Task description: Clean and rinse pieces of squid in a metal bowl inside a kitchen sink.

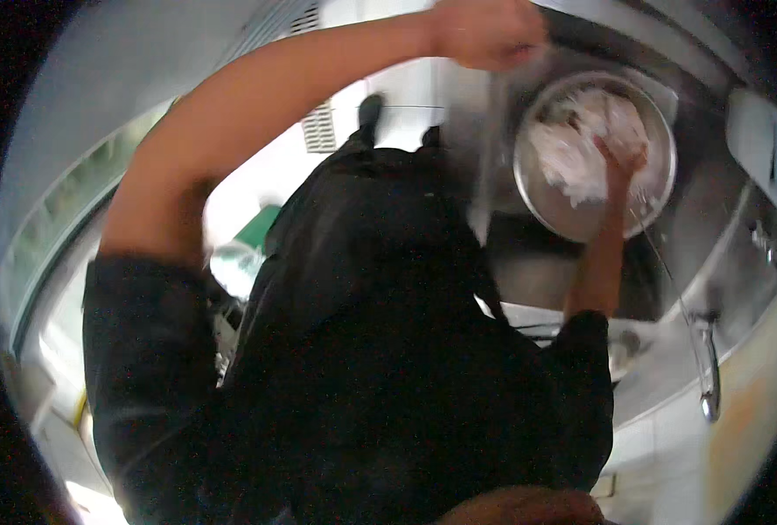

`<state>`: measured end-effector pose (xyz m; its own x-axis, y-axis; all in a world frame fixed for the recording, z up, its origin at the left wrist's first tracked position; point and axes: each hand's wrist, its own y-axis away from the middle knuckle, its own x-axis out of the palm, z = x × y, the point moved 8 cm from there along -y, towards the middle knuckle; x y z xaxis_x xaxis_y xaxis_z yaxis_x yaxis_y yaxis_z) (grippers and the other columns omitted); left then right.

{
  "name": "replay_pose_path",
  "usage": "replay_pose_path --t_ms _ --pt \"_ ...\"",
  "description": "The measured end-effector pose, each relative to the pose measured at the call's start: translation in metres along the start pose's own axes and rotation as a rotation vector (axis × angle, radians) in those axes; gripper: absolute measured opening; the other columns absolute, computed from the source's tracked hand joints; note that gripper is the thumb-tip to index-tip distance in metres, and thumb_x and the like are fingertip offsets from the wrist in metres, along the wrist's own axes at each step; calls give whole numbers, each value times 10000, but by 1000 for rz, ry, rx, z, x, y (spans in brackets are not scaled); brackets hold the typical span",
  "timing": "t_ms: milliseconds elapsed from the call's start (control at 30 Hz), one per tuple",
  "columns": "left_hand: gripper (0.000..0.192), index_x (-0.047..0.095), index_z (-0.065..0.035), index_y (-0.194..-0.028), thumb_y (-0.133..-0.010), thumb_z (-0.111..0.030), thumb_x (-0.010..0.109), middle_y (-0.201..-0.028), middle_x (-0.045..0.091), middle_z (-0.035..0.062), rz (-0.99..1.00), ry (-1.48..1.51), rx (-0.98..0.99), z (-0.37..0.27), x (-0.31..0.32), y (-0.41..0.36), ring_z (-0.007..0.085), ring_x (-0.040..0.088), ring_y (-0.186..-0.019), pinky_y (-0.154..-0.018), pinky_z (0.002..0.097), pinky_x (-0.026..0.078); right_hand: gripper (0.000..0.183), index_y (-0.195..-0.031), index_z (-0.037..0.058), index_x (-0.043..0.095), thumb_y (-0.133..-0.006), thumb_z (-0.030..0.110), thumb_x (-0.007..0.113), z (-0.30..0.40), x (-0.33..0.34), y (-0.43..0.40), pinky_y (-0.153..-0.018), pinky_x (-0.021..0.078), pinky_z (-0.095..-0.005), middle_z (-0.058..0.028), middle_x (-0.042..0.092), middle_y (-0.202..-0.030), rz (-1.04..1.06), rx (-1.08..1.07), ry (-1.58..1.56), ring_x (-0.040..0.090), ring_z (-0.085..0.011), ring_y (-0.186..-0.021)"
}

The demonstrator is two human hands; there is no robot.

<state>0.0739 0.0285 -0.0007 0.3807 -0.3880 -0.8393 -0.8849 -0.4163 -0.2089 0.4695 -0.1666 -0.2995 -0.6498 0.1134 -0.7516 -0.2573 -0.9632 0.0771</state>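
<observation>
A round metal bowl (526, 190) sits in a stainless steel sink at the right. It holds a pale, wet, pinkish mass (568, 157) that looks like raw meat, blurred by motion. My right hand (628, 156) reaches into the bowl with thumb and fingers around part of this mass. Up at the top edge, my left hand (490, 33) is raised above the near left side of the bowl, its fingers curled. Blur and the picture's edge hide whether anything is inside it.
The sink basin (532, 279) surrounds the bowl, with a chrome tap (708, 374) at its right side. A green and white container (254, 230) stands on the floor left of my dark apron (375, 262). A floor drain grate (319, 128) lies near my shoe (370, 111).
</observation>
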Motion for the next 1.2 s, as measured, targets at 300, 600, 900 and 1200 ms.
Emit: replay_pose_path --t_ms 300,600,900,1200 --pt "179 605 -15 -710 -819 -135 680 -718 587 173 -1 93 -62 -10 -13 -14 388 610 -733 -700 496 499 1061 -1503 -43 330 -717 286 962 37 34 68 -1076 479 -427 -219 419 -1506 -376 459 -618 451 -323 -1373" --pt "194 596 -8 -705 -829 -136 673 -709 576 178 58 -1 -116 -6 -15 -4 395 598 -720 -680 503 490 512 -1133 -75 691 -782 257 861 38 83 53 -891 549 -364 -98 722 -1124 -147 687 -832 678 -237 -1057" --pt "160 600 -12 -709 -803 -105 690 -713 581 172 27 -2 -154 -1 -20 4 393 608 -729 -686 505 495 739 -1223 -57 686 -854 581 737 20 61 55 -899 556 -449 -192 747 -1079 168 775 397 717 -353 -995" --pt "150 608 -19 -719 -799 -105 701 -727 590 152 40 53 -61 -4 -13 -7 384 613 -740 -702 492 500 897 -1197 -77 671 -701 663 776 18 101 21 -985 526 -358 -182 711 -1194 196 703 326 693 -303 -1089"
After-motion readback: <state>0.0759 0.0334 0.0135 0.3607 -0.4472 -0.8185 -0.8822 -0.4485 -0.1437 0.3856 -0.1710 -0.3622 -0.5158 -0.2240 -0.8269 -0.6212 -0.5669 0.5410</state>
